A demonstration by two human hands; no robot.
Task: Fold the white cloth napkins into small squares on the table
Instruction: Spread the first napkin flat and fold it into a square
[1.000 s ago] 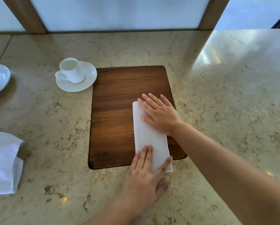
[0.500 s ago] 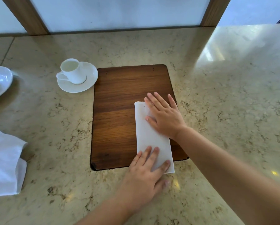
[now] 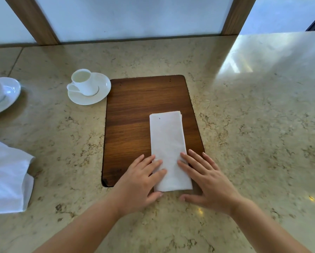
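Open marble table (image 3: 253, 125) right of the board (image 3: 134, 106); cup and saucer (image 3: 88, 88) just beside its far-left corner.

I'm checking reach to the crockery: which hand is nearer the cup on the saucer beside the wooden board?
Left. The left hand lies below the cup, on the napkin's left edge; the right hand lies farther right.

We see a polished beige marble table (image 3: 253, 125) veined in brown, its far right corner bright with reflected daylight. Behind it we find frosted glass panels (image 3: 134, 15) set between two slanted wooden posts (image 3: 34, 22), with a seam crossing the marble at far left.
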